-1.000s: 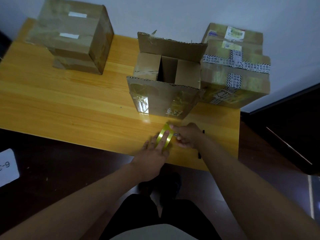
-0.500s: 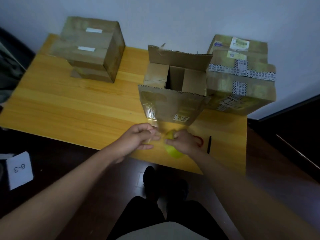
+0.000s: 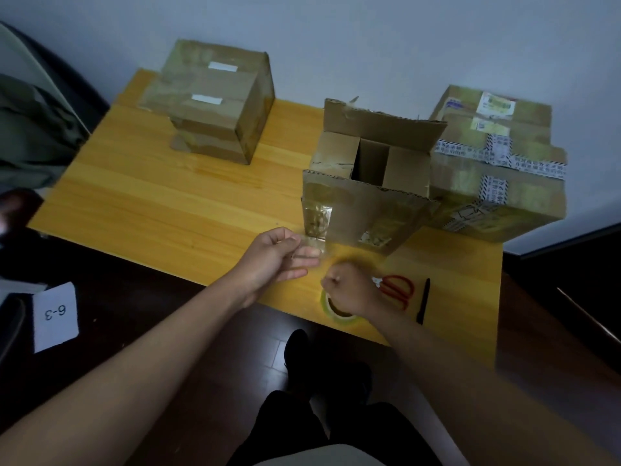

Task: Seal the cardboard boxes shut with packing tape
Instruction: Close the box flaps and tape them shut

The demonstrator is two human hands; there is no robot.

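Seen from a head-worn camera, a person stands at the near edge of a yellow wooden table (image 3: 161, 203), both bare forearms reaching in over it. The right hand (image 3: 349, 290) is curled into a fist around the yellowish roll of clear packing tape (image 3: 331, 311), which sits beneath the fist at the table's front edge, its open core showing just below the knuckles. The left hand (image 3: 275, 257) is raised just to the left of it, thumb and fingers pinching the loose end of a clear tape strip (image 3: 314, 245); the strip is hard to make out, blurred between the two hands. Just behind the hands stands the open brown cardboard box (image 3: 366, 183), its near flap hanging forward toward the person, its far flap upright and its two side flaps folded in with a dark gap between them. Touching it on the right is a sealed cardboard box crossed with printed white tape (image 3: 497, 183). Well apart, at the far left of the table, sits a stack of taped brown cardboard boxes with white labels (image 3: 215, 102). Red-handled scissors (image 3: 398, 289) lie just right of the fist, with a black pen (image 3: 423, 301) beside them. A white card marked 6-3 (image 3: 55, 316) lies on the dark floor to the left.
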